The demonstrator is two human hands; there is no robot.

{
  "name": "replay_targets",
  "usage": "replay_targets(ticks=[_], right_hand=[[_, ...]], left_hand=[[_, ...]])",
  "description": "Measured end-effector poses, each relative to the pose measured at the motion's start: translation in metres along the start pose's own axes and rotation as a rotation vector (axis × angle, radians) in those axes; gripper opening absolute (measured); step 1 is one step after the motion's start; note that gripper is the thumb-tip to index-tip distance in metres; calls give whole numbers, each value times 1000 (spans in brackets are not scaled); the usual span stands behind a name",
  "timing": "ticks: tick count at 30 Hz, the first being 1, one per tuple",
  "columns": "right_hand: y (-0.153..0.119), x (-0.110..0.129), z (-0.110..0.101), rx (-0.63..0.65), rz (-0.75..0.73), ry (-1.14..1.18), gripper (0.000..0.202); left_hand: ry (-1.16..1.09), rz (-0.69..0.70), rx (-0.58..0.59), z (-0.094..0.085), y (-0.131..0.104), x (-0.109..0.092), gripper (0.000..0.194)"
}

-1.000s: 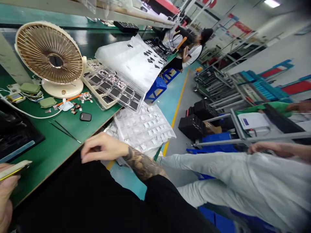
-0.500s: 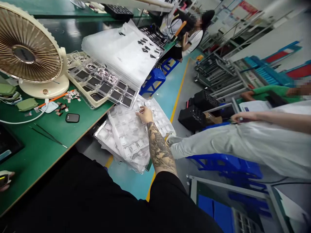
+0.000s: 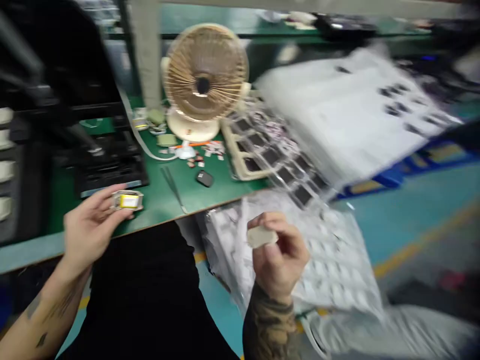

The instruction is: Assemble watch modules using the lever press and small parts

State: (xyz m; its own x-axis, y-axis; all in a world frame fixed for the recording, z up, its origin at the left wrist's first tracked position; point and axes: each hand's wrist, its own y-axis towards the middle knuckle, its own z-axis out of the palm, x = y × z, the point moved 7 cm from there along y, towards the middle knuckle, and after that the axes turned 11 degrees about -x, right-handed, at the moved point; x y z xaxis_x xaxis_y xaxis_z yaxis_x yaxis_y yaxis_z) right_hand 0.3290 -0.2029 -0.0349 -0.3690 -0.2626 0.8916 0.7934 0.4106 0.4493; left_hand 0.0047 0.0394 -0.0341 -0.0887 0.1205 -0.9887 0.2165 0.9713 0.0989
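Note:
My left hand [image 3: 88,227] is closed around the edges of a small device housing [image 3: 128,200], with a yellow and white battery-like block inside it. It is held just over the front edge of the green table. Between the thumb and fingers of my right hand [image 3: 281,257] is a pale rounded plate [image 3: 261,236], which looks like a cover. That hand hovers in front of clear plastic trays [image 3: 333,260] holding white pieces, below table height. Tweezers [image 3: 173,190] and a small black device [image 3: 204,178] lie on the table between the two hands.
A cream fan [image 3: 206,75] stands at the back of the green table [image 3: 157,200]. Beside it, a beige tray [image 3: 240,167] and clear trays with dark squares [image 3: 285,175] overhang the edge. A black stand [image 3: 108,165] is at left. A person's leg [image 3: 393,330] shows lower right.
The view has swung left. My right hand has come away from the clear trays and now holds the pale plate. My left hand, formerly at the frame edge, is fully visible with the housing.

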Motion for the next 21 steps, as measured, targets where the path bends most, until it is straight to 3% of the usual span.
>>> replay_targets(ticks=[4,6,8,12,21], right_hand=[[-38,27,135,319,-99,146,28],[-45,38,182,386,-155,190,33],[-44,46,213,435,-228,170,35],[-33,50,237,475,-326,72,37],[-36,34,233,559,-284,-5,44]], left_hand=[[-140,-77,31,8,6,-2,48],[-189,-96,41,9,6,-2,46],[-240,-97,40,8,4,-1,45],[-288,-92,22,6,3,4,48],[-358,-47,77,5,2,-4,48]])
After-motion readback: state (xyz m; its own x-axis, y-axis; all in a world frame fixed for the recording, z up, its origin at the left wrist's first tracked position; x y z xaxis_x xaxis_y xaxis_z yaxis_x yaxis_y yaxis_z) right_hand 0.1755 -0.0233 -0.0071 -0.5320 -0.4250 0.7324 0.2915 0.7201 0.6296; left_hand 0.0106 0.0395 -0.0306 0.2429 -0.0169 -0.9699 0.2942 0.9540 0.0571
